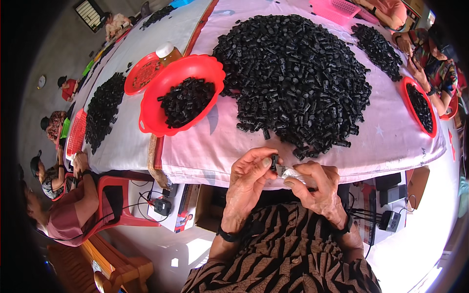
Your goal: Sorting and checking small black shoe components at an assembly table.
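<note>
Near the table's front edge, my left hand pinches a small black plastic piece between thumb and fingers. Close beside it on the right, my right hand is closed around a slim tool with a white wrapped handle. The thin tip of this tool points left at the black piece; whether they touch I cannot tell. Just beyond both hands spreads a large heap of similar black pieces on the pink cloth. To the left, a red scalloped bowl holds more black pieces.
Behind the bowl are a red plate with small bits and a white-capped jar. A pink basket stands at the far side. Other people sit around the table, with a smaller heap and a red bowl at right.
</note>
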The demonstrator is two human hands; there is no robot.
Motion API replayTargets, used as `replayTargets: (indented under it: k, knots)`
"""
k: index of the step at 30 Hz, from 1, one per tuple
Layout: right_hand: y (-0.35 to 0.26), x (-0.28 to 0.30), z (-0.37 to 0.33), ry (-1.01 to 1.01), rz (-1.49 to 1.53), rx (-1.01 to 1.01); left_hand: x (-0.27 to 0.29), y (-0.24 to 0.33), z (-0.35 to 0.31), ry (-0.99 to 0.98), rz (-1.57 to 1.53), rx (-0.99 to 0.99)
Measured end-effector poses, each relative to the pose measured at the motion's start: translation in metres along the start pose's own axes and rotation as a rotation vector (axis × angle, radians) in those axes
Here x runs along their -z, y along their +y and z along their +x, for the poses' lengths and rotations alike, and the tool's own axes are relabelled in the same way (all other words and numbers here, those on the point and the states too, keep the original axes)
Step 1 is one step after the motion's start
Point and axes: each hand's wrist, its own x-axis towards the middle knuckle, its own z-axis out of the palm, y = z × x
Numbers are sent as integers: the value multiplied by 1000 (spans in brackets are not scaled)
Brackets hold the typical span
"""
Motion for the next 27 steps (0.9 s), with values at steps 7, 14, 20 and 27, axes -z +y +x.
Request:
replayTargets:
  k: [7,14,20,27]
  knots:
    - [-1,1,0,-19,4,-23,0,-2,0,7,-7,11]
    - [1,-4,-2,-15,-22,-2,2,-3,-2,34,9,15]
    - [4,-9,-5,-12,-11,-10,3,-2,-2,42,4,51]
    - [6,-16,-5,17,-39,15,7,-8,-2,42,-31,46]
